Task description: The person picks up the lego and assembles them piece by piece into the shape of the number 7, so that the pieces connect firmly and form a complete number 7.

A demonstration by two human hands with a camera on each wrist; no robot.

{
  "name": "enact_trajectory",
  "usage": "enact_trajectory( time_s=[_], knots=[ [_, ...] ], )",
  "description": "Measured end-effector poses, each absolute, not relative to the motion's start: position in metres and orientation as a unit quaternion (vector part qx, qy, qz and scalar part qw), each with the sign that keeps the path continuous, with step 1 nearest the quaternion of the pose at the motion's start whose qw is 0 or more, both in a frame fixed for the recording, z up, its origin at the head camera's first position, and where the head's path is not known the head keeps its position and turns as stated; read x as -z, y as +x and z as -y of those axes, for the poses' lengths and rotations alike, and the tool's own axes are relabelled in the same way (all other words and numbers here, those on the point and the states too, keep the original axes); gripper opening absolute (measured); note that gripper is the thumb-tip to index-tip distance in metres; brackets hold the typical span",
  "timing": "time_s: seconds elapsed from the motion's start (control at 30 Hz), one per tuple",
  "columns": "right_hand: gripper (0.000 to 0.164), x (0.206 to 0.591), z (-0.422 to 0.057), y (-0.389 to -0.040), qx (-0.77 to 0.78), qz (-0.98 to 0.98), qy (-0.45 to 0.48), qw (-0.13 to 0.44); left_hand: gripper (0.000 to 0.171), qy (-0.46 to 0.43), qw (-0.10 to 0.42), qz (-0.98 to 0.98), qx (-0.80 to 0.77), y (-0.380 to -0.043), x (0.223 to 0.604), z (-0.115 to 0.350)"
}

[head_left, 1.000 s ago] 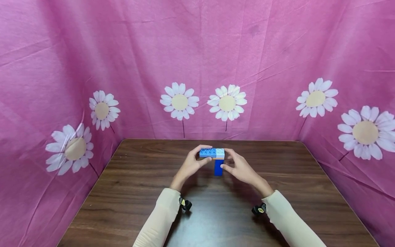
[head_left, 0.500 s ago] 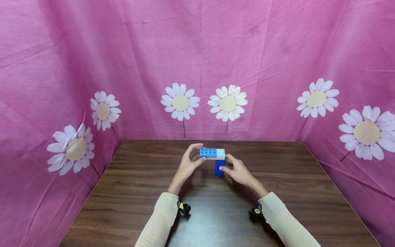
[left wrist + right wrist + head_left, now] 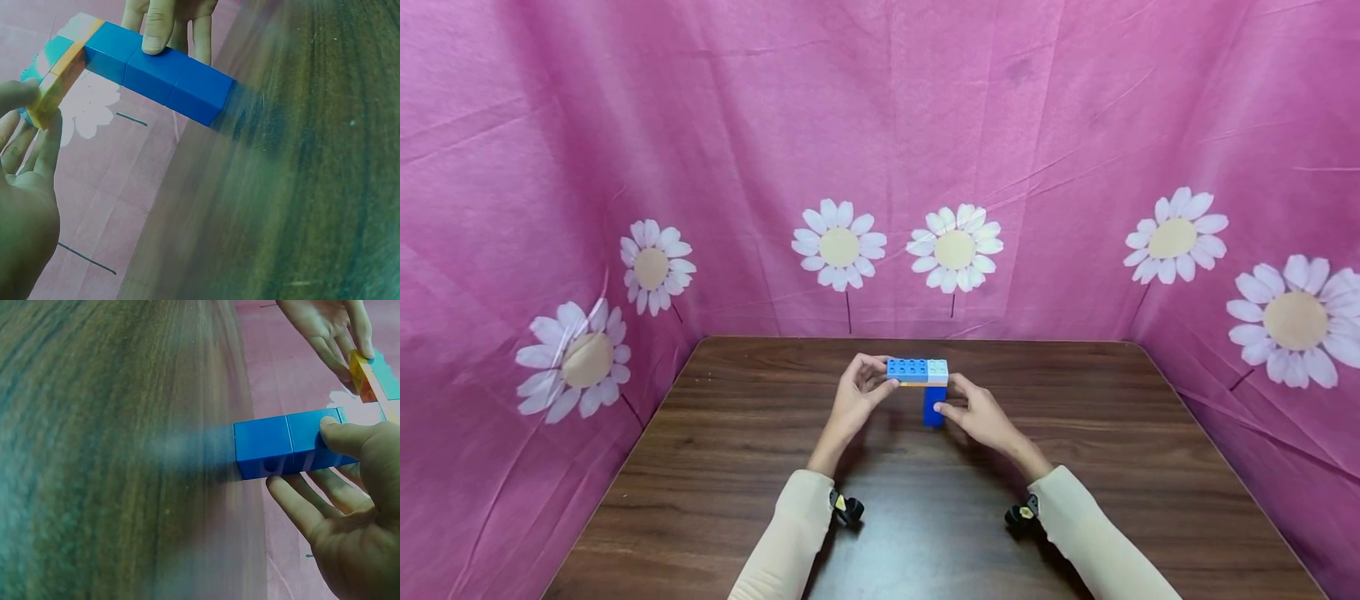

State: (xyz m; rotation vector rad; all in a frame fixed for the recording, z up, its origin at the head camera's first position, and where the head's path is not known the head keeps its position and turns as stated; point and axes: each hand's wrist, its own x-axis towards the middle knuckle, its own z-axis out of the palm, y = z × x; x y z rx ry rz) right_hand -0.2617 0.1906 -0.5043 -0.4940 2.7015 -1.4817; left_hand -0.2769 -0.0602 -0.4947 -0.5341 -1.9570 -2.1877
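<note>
An upright column of stacked dark blue building blocks (image 3: 169,75) stands on the table. Across its top lies an orange-yellow layer (image 3: 69,61), with a light blue block (image 3: 907,370) and a pale whitish block (image 3: 937,371) side by side over it. The light blue end juts out left of the column. There my left hand (image 3: 853,404) pinches the jutting end between thumb and fingers. My right hand (image 3: 985,417) grips the column, its thumb (image 3: 344,434) on the near face and its fingers round the other side.
The brown wooden table (image 3: 715,500) ends at a pink curtain (image 3: 880,125) printed with white daisies behind and at both sides. Dark wrist devices (image 3: 848,508) sit at both cream sleeves (image 3: 790,533).
My left hand has slid left along the light blue block to its outer end, and its fingers have closed in. My right fingertips have come slightly lower beside the pale block.
</note>
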Motion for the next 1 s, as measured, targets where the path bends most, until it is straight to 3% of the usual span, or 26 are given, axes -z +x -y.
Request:
enact_trajectory(
  time_s=[0.3,0.63,1.0],
  knots=[
    [0.06,0.51,-0.19,-0.261,0.466,-0.865,-0.184,0.014,0.037,-0.168,0.087,0.65,0.736,-0.275,0.494,0.058],
    [0.059,0.51,-0.186,-0.261,0.464,-0.868,-0.175,0.024,0.032,-0.138,0.097,0.657,0.735,-0.283,0.495,0.059],
    [0.059,0.511,-0.184,-0.265,0.508,-0.848,-0.142,0.059,0.024,-0.081,0.051,0.684,0.723,-0.302,0.506,0.058]
  ],
)
